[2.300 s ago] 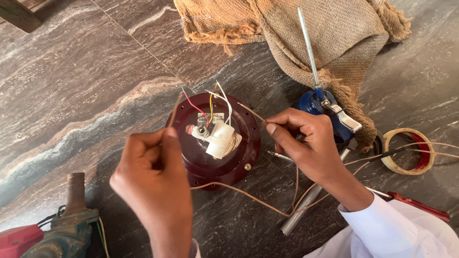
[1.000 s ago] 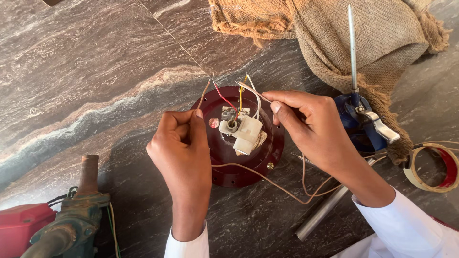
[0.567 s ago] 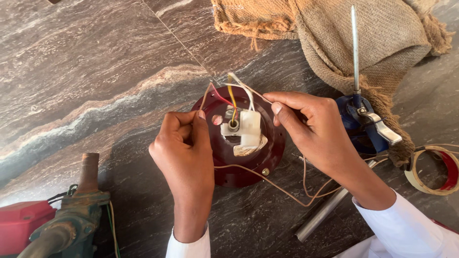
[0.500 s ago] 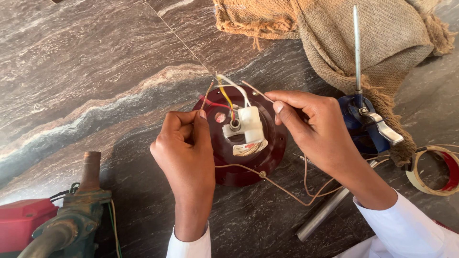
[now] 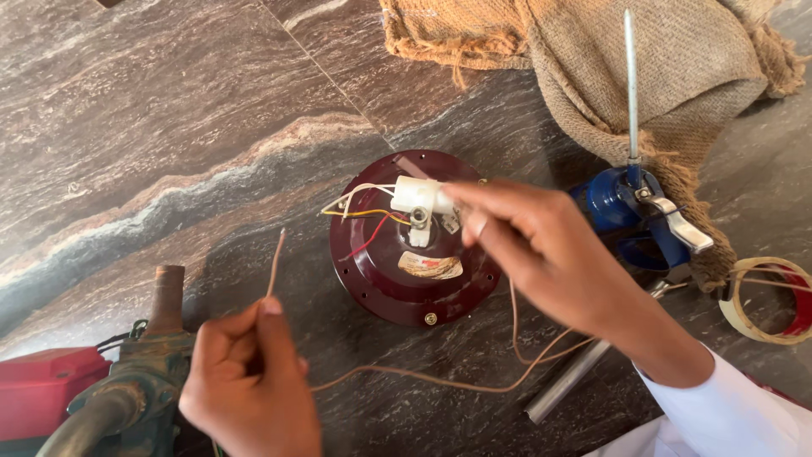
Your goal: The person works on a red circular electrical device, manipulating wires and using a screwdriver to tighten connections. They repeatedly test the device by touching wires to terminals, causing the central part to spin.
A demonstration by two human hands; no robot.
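A round maroon motor housing [image 5: 397, 283] lies on the dark stone floor, with a white connector block [image 5: 416, 196] and white, yellow and red wires [image 5: 364, 211] on top. My right hand [image 5: 541, 250] reaches over its right side, fingertips touching the white block. My left hand [image 5: 249, 381] is lower left, away from the housing, pinching the end of a thin copper-coloured wire [image 5: 275, 262] that points upward. That wire loops across the floor [image 5: 440, 381] toward my right wrist.
A burlap sack [image 5: 609, 59] lies at the top right. A blue tool with a metal rod [image 5: 633, 190] sits beside it, and a tape roll [image 5: 774, 300] at the right edge. A metal tube [image 5: 562, 389] lies below. A rusty pump with a red body [image 5: 93, 381] stands lower left.
My left hand has pulled back from the housing to the lower left, drawing the copper wire with it. The white block now lies turned toward the top of the housing. My right hand stays on it.
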